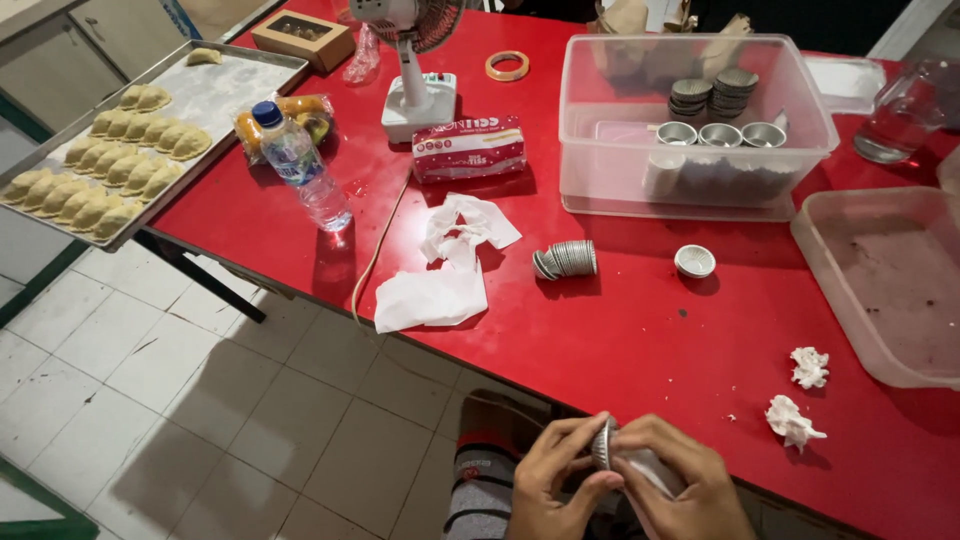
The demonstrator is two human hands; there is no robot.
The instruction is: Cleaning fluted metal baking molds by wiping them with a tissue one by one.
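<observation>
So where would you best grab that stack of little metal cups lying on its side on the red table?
Probably across the ribbed sides of the stack of cups, from above, fingers front and back. It lies toppled with its axis running left-right, so pinching the ends might slide the nested cups apart.

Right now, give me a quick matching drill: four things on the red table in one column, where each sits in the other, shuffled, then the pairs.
1. water bottle
2. lone metal cup
3. tape roll
4. crumpled tissue balls

A. far edge, beside the fan base
B. near right edge
C. left, beside the pastry tray
D. in front of the clear bin

Pairs: 1-C, 2-D, 3-A, 4-B
</observation>
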